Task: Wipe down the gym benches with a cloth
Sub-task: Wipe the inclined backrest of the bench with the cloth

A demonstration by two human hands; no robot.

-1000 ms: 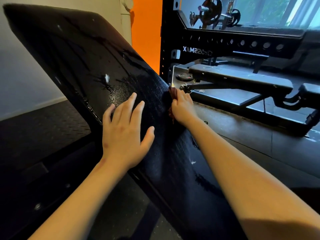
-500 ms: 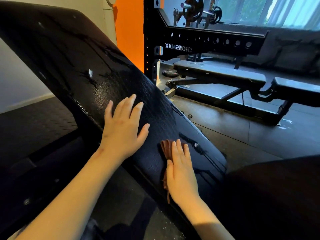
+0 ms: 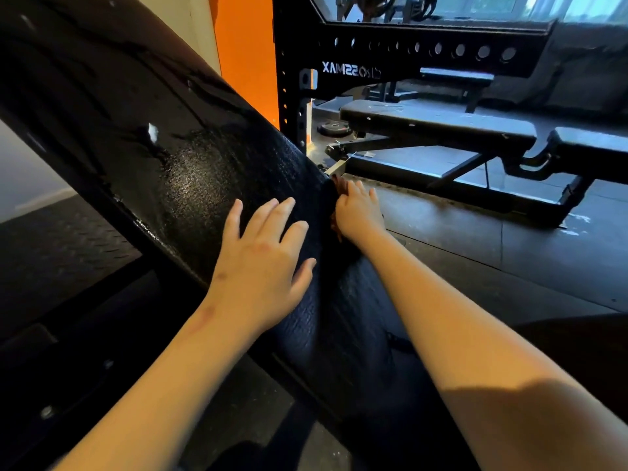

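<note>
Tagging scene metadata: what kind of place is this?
Most likely a gym: a perforated black power rack, a flat padded bench beside it, and a weight plate lying near the rack's upright.

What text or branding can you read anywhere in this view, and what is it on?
"CROSSMAX": white letters on the black rack crossbeam. They appear mirror-reversed in this view, and the last letters are soft.
Weight plate on the floor: any markings are too small to read.
Inclined bench pad, flat bench, cloth: no text visible.
</note>
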